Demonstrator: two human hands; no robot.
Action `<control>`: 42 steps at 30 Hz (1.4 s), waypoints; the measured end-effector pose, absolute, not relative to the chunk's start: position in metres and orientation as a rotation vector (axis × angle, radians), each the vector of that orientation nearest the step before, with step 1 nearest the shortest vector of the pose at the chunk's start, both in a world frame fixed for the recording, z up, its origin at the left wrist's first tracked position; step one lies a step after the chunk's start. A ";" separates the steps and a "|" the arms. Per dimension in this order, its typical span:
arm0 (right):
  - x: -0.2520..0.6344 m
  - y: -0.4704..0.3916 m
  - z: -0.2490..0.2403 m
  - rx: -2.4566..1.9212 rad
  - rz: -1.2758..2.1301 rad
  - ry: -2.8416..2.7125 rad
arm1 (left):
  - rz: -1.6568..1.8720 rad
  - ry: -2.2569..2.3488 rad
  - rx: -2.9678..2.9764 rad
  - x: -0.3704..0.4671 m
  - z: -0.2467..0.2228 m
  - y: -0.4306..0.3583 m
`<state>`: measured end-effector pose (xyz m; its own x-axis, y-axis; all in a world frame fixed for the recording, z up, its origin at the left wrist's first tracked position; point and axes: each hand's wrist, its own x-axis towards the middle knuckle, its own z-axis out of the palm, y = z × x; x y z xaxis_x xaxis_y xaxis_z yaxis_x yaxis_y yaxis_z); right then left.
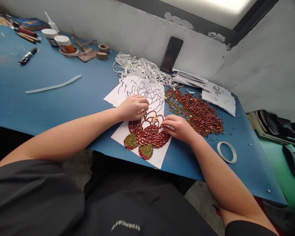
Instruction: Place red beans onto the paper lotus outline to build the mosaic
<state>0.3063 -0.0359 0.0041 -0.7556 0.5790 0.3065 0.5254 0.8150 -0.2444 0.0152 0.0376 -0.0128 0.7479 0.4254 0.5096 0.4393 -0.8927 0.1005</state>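
Note:
A white paper (159,160) lies near the table's front edge, bearing a flower picture made of red beans (152,135) with two leaves of green mung beans (146,151). Behind its upper part is a sheet with a black-line flower drawing (153,98). My left hand (133,107) rests over the left side, fingers curled together above the bean petals. At the picture's right edge, my right hand (177,127) has its fingers pinched close to a petal outline. Whatever either hand holds is too small or hidden. Beside it spreads a pile of loose red beans (199,113).
Shredded paper strips (140,67) lie behind the drawing, near a phone (172,54) leaning on the wall. A tape roll (226,152) sits at right. White-lidded jars (64,44), a marker (28,56) and a pale strip (53,86) are at left.

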 end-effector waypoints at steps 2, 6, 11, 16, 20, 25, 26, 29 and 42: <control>0.304 -0.036 0.003 -0.832 0.220 -2.627 | -0.840 -0.720 -2.910 0.015 -0.013 0.038; 0.300 -0.035 0.000 -0.847 0.221 -2.625 | -0.837 -0.721 -2.908 0.015 -0.013 0.037; 0.305 -0.034 0.010 -0.891 0.329 -2.559 | -0.835 -0.723 -2.919 0.015 -0.011 0.037; 0.351 -0.037 0.037 -1.296 0.501 -2.296 | -0.837 -0.702 -2.899 0.014 -0.012 0.039; 0.397 -0.043 0.053 -1.584 0.853 -2.406 | -0.838 -0.725 -2.929 0.014 -0.012 0.039; 0.417 -0.048 0.059 -1.695 1.055 -2.552 | -0.823 -0.752 -2.935 0.014 -0.011 0.039; 0.417 -0.049 0.059 -1.698 1.074 -2.582 | -0.818 -0.754 -2.929 0.014 -0.011 0.039; 0.410 -0.050 0.056 -1.691 1.127 -2.627 | -0.815 -0.748 -2.927 0.014 -0.011 0.039; 0.395 -0.049 0.049 -1.596 1.149 -2.668 | -0.843 -0.729 -2.920 0.014 -0.012 0.039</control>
